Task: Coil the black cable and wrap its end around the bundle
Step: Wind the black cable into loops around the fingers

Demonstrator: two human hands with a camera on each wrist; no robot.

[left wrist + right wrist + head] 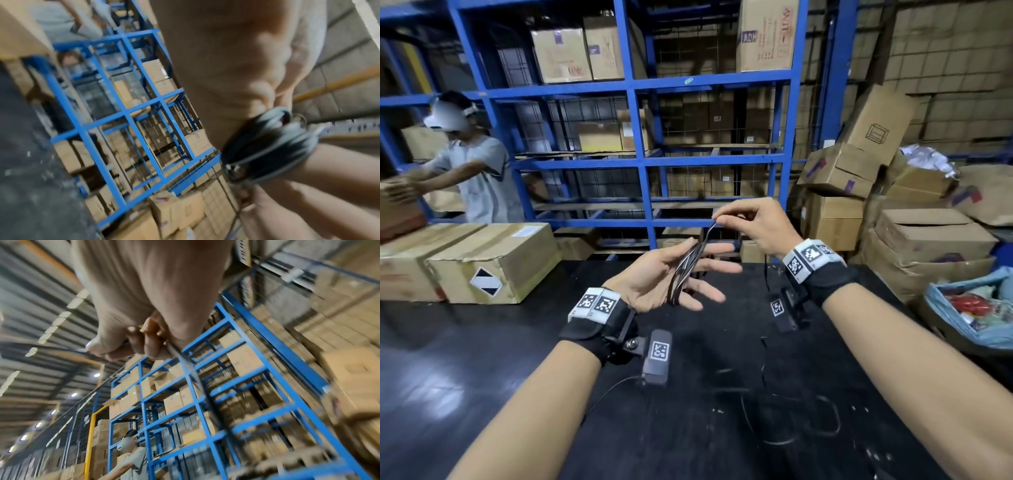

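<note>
The black cable (683, 274) is wound in several loops around the straight fingers of my left hand (709, 270), held palm up above the black table (517, 377). My right hand (717, 217) is just above and to the right, pinching the cable strand where it rises from the coil. From there the free length hangs down to a loose loop (791, 421) on the table. The left wrist view shows the coil (267, 146) blurred around my fingers (329, 170). In the right wrist view my fingertips (133, 344) pinch the strand (189, 369).
Two taped cardboard boxes (493, 263) sit on the table's left side. A blue steel rack (640, 154) full of cartons stands behind it. Another person (479, 171) handles a box at far left. Stacked cartons (928, 240) and a blue bag (969, 308) crowd the right.
</note>
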